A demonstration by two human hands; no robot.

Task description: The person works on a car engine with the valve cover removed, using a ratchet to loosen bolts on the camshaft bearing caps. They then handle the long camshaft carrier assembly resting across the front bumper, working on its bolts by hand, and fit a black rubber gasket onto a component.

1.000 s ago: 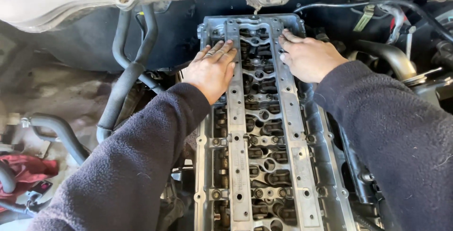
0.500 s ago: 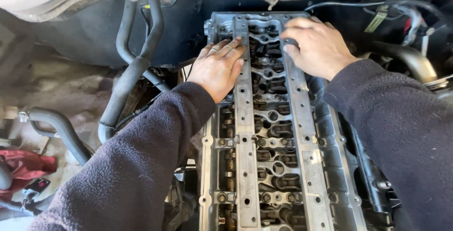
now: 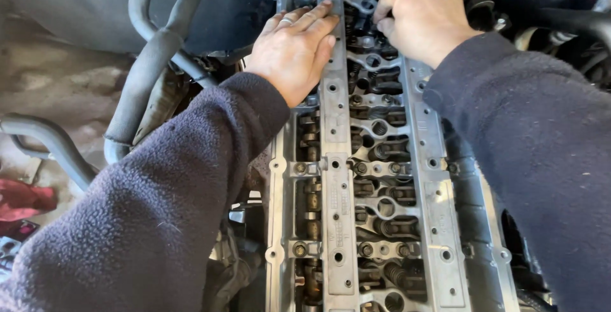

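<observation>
Cylinder head [image 3: 356, 178], bare metal, runs up the middle of the engine bay. Left hand [image 3: 294, 51] lies flat on its left rail, fingers together; right hand [image 3: 420, 16] curls over the far end, grip hidden.

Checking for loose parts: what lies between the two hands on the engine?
In the head view, between the left hand and right hand lie only the cylinder head's rocker arms.
</observation>
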